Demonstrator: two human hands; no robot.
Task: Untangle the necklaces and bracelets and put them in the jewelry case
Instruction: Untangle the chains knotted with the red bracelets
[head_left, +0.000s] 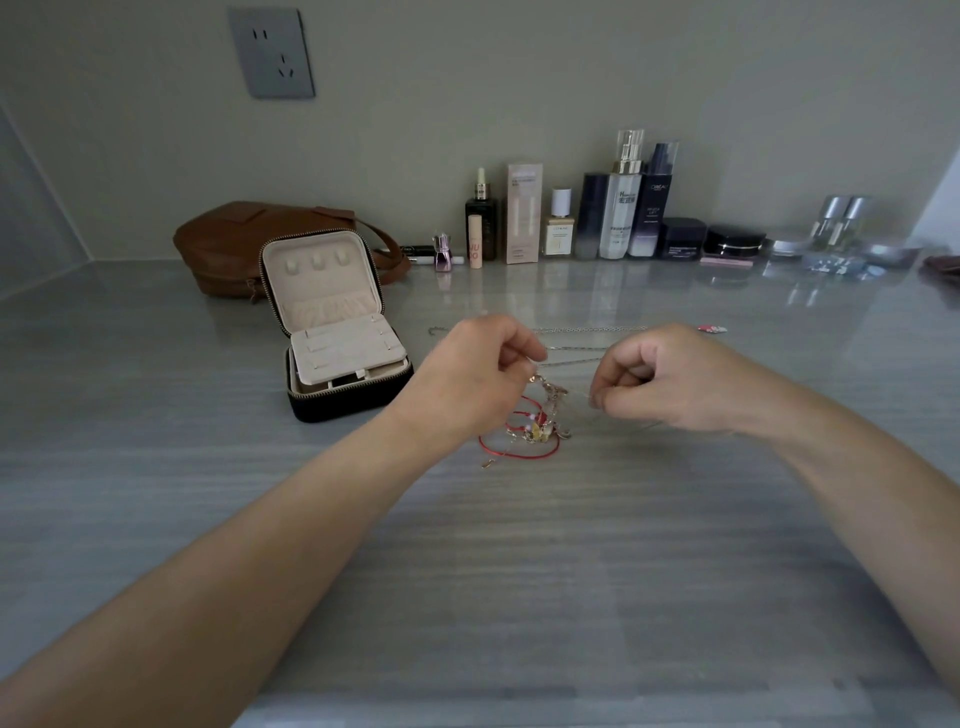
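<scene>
A tangle of jewelry lies on the grey tabletop: red cord loops, gold charms and thin silver chains. My left hand pinches a chain just above the tangle, and a gold piece hangs below its fingertips. My right hand is closed on the other end of a thin silver chain, a little to the right. A separate silver chain lies stretched out behind both hands. The black jewelry case stands open to the left, its cream lining and lifted tray showing.
A brown leather bag sits behind the case. Several cosmetic bottles and jars line the back wall. A small red and white object lies at the far right of the stretched chain. The counter's left side meets a wall.
</scene>
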